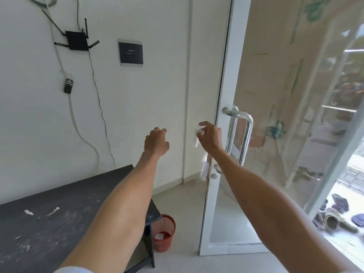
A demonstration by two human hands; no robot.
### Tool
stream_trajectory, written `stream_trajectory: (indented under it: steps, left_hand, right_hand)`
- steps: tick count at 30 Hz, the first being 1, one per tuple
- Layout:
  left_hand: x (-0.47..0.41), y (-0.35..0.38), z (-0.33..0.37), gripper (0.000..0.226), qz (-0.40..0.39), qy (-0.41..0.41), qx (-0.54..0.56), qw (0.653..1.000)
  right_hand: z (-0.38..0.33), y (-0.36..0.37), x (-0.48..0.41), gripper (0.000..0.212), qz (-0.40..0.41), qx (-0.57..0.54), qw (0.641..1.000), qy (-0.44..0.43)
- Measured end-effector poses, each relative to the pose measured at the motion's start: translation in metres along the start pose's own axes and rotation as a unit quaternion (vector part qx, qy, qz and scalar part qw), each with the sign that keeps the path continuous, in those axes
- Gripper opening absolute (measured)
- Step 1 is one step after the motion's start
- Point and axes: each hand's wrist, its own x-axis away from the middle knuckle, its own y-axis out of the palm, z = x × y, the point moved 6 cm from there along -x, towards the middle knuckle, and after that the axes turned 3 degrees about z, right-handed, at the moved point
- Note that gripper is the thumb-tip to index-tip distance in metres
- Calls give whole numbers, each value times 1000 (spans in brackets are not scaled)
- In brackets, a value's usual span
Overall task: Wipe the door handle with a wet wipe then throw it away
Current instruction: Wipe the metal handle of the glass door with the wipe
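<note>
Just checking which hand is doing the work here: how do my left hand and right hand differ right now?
The right hand pinches a white wet wipe; the left hand holds nothing, fingers loosely curled. The right hand sits close beside the chrome door handle; the left hand is farther off, in front of the white wall. Both are raised on outstretched arms, and neither touches the handle.

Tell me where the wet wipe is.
Head view, right of centre: the wet wipe is pinched in the right hand, just left of the chrome door handle, not touching it.
</note>
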Motion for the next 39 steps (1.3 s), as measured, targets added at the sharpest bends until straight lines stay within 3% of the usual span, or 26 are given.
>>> stream_trajectory:
  steps: [3, 9, 17, 24, 30, 39]
  left_hand:
    - [-15, 9, 53, 46, 6, -6, 97, 995]
    - [-38, 27, 150, 47, -14, 34, 185, 982]
    - [-61, 66, 230, 45, -36, 37, 312, 949]
    - [-94, 89, 248, 26, -21, 18, 393, 919]
    - [-132, 103, 251, 14, -68, -22, 516, 854]
    - [-165, 113, 256, 13, 20, -27, 507, 861]
  right_hand:
    - [25, -40, -19, 31, 33, 6, 999, 19]
    - [52, -108, -53, 29, 81, -19, 996, 21]
    - [78, -148, -87, 28, 68, -42, 997, 15]
    - [111, -147, -118, 33, 91, -59, 994, 24]
    - [131, -141, -149, 35, 123, -91, 986, 69]
    - [145, -128, -187, 34, 69, -156, 981, 89]
